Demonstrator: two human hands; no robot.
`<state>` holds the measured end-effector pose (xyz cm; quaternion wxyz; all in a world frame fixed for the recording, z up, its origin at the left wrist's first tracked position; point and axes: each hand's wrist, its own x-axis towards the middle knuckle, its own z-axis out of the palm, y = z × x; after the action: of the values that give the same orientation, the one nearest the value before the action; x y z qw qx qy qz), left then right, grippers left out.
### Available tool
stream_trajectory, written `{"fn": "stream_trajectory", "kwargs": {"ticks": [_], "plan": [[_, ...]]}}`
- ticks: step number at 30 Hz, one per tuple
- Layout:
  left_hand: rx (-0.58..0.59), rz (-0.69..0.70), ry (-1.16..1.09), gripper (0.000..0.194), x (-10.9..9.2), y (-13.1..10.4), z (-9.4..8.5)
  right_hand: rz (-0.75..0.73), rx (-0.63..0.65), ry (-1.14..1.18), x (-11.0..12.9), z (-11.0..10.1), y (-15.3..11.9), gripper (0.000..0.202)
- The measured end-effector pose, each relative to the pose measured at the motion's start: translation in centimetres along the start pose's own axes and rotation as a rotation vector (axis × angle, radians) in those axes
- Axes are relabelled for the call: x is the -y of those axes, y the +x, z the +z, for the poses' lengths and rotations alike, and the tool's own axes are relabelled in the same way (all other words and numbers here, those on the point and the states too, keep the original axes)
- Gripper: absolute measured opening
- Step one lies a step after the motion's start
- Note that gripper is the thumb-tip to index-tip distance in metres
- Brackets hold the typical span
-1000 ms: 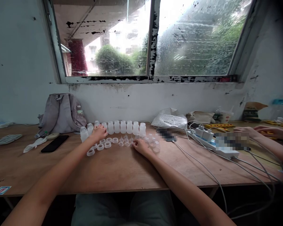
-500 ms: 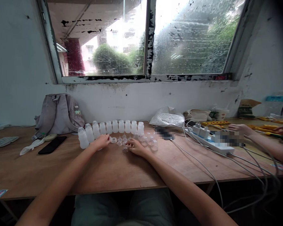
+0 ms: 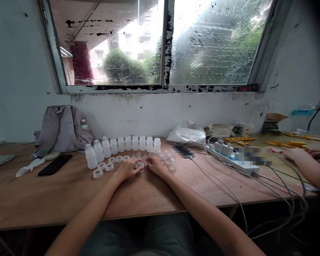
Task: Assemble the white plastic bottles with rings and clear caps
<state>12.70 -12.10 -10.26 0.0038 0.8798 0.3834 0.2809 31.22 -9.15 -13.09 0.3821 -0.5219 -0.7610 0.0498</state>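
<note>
1. Left hand, head view: fingers curled at a clear round piece in the middle of the table; from my end I cannot tell whether they are pinched on it.
2. Right hand: fingertips low, just beside the clear teat-shaped pieces; I cannot make out any grip.
3. Frosted bottles stand upright in a curved line beyond both hands. I note clear domed caps on the three at the left end.
4. White rings lie left of the left hand, in front of the bottles.
5. Clear cups cluster just right of the right hand.
6. Farther left: black phone, grey backpack. Farther right: power strip, then a co-worker's hand.
</note>
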Motion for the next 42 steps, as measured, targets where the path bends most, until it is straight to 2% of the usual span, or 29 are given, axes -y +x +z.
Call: {"fn": "stream_trajectory", "kwargs": {"ticks": [4,10,14,20,23,26,30,33,35,39,42], "plan": [[0.062,-0.027,-0.028,0.038,0.2,-0.2,0.2,-0.011,0.014,-0.013,0.0,0.1,-0.1,0.022],[-0.007,-0.102,-0.186,0.038,0.6,-0.3,1.0,-0.021,0.029,-0.026,0.1,0.0,-0.2,0.024],[0.026,-0.078,-0.258,0.046,0.9,-0.4,1.4,-0.037,0.039,-0.019,0.3,0.0,-0.3,0.025],[0.001,-0.032,-0.213,0.039,0.9,-0.7,1.0,-0.047,0.039,-0.004,0.5,0.2,-0.4,0.025],[0.009,-0.086,-0.138,0.037,0.7,-0.8,0.7,-0.048,0.038,0.003,0.4,0.2,-0.3,0.024],[-0.071,-0.136,-0.122,0.032,0.5,-0.6,0.6,-0.045,0.038,0.011,0.6,0.2,-0.4,0.024],[-0.095,-0.173,-0.299,0.019,0.7,-0.3,0.9,-0.083,0.073,0.042,1.4,-0.3,-0.6,0.026],[-0.103,-0.239,-0.440,0.018,1.0,0.0,1.4,-0.209,0.118,0.122,2.3,-0.6,-0.9,0.037],[-0.108,-0.259,-0.483,0.019,1.3,0.1,1.7,-0.268,0.094,0.167,2.9,-0.8,-1.1,0.035],[-0.105,-0.287,-0.582,0.019,1.4,0.2,2.3,-0.226,0.018,0.190,3.7,-0.9,-1.2,0.016],[-0.123,-0.308,-0.645,0.024,1.3,0.2,2.4,-0.166,-0.009,0.194,3.8,-1.0,-1.2,0.012]]}}
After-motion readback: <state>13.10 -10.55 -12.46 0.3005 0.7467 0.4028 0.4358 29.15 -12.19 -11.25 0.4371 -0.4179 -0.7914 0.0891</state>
